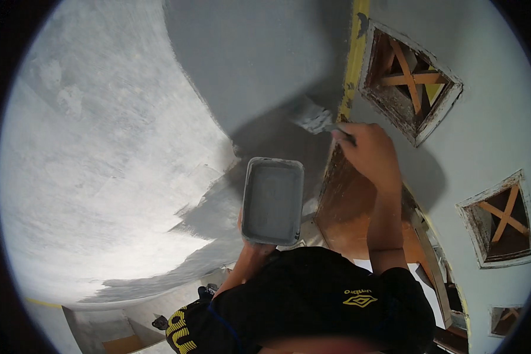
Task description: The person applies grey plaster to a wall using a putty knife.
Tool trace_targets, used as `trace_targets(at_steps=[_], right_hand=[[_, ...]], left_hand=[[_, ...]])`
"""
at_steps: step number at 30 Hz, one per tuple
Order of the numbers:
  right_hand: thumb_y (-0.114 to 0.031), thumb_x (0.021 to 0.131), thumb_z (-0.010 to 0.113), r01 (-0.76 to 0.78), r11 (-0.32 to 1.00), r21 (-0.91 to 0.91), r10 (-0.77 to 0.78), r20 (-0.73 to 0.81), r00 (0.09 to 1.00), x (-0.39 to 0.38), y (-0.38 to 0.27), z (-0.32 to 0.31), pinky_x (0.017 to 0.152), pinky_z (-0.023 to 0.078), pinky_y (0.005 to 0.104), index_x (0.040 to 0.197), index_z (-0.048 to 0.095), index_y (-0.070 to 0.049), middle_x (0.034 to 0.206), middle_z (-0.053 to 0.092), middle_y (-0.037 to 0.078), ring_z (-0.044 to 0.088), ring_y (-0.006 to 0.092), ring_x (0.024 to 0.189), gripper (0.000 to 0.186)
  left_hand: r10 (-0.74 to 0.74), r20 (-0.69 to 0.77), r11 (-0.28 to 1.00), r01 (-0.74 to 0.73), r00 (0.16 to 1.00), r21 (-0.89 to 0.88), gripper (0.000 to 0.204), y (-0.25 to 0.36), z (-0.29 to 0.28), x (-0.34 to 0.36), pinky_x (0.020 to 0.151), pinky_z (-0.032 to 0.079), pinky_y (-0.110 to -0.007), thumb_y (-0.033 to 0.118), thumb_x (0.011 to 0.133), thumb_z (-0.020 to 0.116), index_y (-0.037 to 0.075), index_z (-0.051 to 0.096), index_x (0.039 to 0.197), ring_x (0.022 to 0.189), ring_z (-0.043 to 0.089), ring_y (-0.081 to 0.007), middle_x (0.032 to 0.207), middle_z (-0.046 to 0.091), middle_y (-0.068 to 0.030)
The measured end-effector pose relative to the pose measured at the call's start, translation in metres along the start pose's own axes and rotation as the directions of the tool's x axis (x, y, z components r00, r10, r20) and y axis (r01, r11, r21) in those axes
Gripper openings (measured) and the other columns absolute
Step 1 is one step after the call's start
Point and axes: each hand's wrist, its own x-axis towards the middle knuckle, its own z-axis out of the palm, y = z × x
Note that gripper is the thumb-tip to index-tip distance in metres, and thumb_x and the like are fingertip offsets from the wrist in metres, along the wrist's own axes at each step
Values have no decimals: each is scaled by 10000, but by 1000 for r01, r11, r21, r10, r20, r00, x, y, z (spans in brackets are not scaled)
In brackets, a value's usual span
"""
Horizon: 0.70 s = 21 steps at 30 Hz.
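Observation:
My right hand [371, 152] is closed round the handle of a paintbrush [314, 118]. Its wide bristles, smeared with grey paint, meet the dark grey painted surface [256, 53] beside a strip of yellow tape [356, 50]. Lower down, my left hand [257, 251] supports a rectangular plastic tub [247, 203] from beneath and the side, its fingers mostly hidden. Grey paint coats the inside of the tub. To the left, a paler, streaky whitish surface [112, 130] borders the dark grey area along a ragged edge.
Right of the tape, a pale wall has a diamond-shaped opening [413, 79] with crossed wooden slats, and a similar opening [501, 221] lower down. A brown wooden panel [348, 212] stands below my right hand. Dark objects [206, 291] lie beyond my left arm.

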Motion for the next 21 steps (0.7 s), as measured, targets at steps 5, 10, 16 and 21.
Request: trace_targets(at_steps=[5,10,16,21], right_hand=[[-284,937,697,132,946,296,-13,-372,928,24,-27,-46,601,492,411,1054,743,-49,785,675,221,635,378,630,266],[-315,968,660,335,912,237,-117,-633,765,74,-58,-55,611,505,420,1109,726,-22,756,668,229,644,393,647,332],[-368,1008,551,189,981,44,-164,-335,928,54,-56,-2,664,538,510,1152,704,-79,722,673,192,673,416,712,356],[-346,973,625,11,1000,0,-11,82,997,12,-40,22,715,514,508,1164,721,-70,797,675,226,659,435,800,349]], left_hand=[[25,6,1000,-25,1000,3,577,2,-1,-3,1032,526,-520,435,1036,439,38,481,1453,1264,590,-343,1418,555,-176],[5,-11,1000,-5,1000,5,576,1,4,1,1023,534,-515,432,1037,431,41,476,1458,1251,601,-347,1423,551,-179],[45,-60,999,-45,997,3,571,2,18,0,1019,537,-514,436,1040,424,38,491,1444,1245,604,-346,1398,569,-180],[39,23,998,-40,999,42,639,8,-29,-6,1055,510,-521,469,1018,487,45,421,1491,1287,562,-381,1452,504,-213]])
